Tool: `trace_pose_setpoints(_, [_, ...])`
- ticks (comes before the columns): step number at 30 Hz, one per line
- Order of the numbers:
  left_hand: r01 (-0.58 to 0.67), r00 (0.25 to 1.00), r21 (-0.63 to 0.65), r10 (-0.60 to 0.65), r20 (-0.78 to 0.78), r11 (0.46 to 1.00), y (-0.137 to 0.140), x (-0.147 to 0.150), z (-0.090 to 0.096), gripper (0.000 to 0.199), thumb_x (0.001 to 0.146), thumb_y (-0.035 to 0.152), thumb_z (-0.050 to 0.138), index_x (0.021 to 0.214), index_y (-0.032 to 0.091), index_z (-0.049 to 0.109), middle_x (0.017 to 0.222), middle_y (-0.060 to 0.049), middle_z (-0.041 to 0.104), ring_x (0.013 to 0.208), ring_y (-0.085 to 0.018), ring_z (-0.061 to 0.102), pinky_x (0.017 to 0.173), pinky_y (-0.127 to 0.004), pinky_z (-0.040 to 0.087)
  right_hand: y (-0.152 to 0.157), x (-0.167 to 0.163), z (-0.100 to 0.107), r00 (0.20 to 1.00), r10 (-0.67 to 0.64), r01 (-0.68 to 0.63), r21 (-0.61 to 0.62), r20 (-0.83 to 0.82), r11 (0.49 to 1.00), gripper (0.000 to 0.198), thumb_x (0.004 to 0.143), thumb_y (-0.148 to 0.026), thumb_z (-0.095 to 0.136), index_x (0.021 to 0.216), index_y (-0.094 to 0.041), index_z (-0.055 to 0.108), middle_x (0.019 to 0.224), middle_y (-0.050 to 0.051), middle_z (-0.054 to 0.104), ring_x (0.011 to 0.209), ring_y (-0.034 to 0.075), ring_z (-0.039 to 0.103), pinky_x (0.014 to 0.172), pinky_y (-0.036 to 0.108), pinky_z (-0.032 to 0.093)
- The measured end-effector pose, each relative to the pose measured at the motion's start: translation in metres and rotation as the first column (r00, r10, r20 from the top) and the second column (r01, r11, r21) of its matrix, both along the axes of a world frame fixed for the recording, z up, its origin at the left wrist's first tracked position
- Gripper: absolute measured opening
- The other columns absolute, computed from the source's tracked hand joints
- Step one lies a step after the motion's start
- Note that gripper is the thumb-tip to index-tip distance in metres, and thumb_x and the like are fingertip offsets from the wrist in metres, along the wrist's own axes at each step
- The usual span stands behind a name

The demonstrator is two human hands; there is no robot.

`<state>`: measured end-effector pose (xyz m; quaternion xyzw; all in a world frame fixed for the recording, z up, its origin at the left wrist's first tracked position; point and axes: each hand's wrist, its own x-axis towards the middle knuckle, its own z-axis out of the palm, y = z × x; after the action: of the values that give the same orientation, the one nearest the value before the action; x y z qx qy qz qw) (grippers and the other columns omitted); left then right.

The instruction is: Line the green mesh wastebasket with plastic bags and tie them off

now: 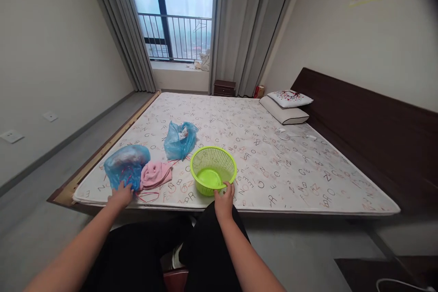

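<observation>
At the near left of the mattress, my left hand [122, 194] has its fingers closed on the near edge of a filled blue plastic bag [128, 164]. Red drawstrings show at that bag and lie in loops on the bed. A folded pink cloth [155, 174] rests against the bag's right side. My right hand [225, 196] pinches the near rim of a lime-green plastic basket [209, 177], which stands upright with nothing inside. Behind and left of the basket sits a second blue plastic bag [178, 141], its top crumpled, with something whitish inside.
The letter-printed mattress [253, 169] lies on a wooden bed frame [106, 150]. Two pillows [287, 107] are stacked by the dark headboard [349, 114]. A white cable [290, 135] lies on the right. A small dark nightstand [224, 87] stands beyond, by the curtains.
</observation>
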<state>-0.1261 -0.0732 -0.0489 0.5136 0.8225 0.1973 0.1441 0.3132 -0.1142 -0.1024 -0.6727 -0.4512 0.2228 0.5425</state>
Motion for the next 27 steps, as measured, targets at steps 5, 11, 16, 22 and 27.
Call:
trace_pose_setpoints(5, [0.221, 0.972, -0.276, -0.235, -0.019, 0.935, -0.035, 0.057, -0.035, 0.055, 0.087, 0.031, 0.054, 0.138, 0.010, 0.060, 0.159, -0.028, 0.045, 0.154, -0.046, 0.032, 0.122, -0.063, 0.027, 0.003, 0.018, -0.001, 0.988, -0.142, 0.140, 0.026, 0.053, 0.990, 0.046, 0.081, -0.031, 0.061, 0.125, -0.022, 0.052, 0.137, 0.018, 0.048, 0.138, 0.032, 0.047, 0.108, 0.048, 0.050])
trace_pose_setpoints(11, [0.602, 0.797, -0.417, -0.485, 0.360, 0.680, -0.076, 0.113, -0.064, 0.038, 0.091, 0.031, 0.060, 0.125, 0.020, 0.073, 0.131, -0.010, 0.074, 0.124, -0.026, 0.068, 0.109, -0.033, 0.048, 0.026, 0.045, 0.004, 0.932, -0.362, 0.362, -0.007, 0.017, 0.932, 0.051, 0.077, -0.039, 0.064, 0.122, -0.018, 0.052, 0.139, 0.023, 0.047, 0.137, 0.036, 0.047, 0.108, 0.050, 0.052])
trace_pose_setpoints(16, [0.673, 0.737, -0.427, -0.498, 0.458, 0.604, -0.068, 0.115, -0.072, 0.034, 0.094, 0.032, 0.058, 0.119, 0.016, 0.075, 0.126, -0.015, 0.075, 0.118, -0.030, 0.070, 0.103, -0.038, 0.050, 0.032, 0.052, 0.009, 0.919, -0.389, 0.391, -0.020, 0.065, 0.920, 0.062, 0.076, -0.043, 0.067, 0.130, -0.014, 0.053, 0.140, 0.026, 0.051, 0.139, 0.041, 0.047, 0.116, 0.060, 0.044])
trace_pose_setpoints(22, [0.685, 0.715, -0.372, -0.478, 0.510, 0.627, -0.056, 0.115, -0.075, 0.042, 0.098, 0.036, 0.052, 0.130, 0.017, 0.071, 0.137, -0.017, 0.071, 0.126, -0.034, 0.066, 0.106, -0.042, 0.047, -0.006, -0.002, 0.017, 0.939, -0.324, 0.335, -0.089, 0.116, 0.938, 0.096, 0.088, -0.056, 0.066, 0.164, -0.016, 0.023, 0.168, 0.026, 0.027, 0.160, 0.039, 0.026, 0.129, 0.060, 0.028])
trace_pose_setpoints(27, [0.736, 0.655, -0.332, -0.498, 0.568, 0.590, -0.052, 0.125, -0.067, 0.046, 0.097, 0.039, 0.054, 0.134, 0.016, 0.069, 0.139, -0.017, 0.070, 0.126, -0.035, 0.066, 0.105, -0.043, 0.049, -0.044, -0.098, 0.007, 0.899, 0.399, -0.370, -0.173, 0.179, 0.913, 0.076, 0.103, -0.047, 0.047, 0.167, -0.021, 0.017, 0.177, 0.017, 0.011, 0.164, 0.033, 0.021, 0.129, 0.060, 0.031])
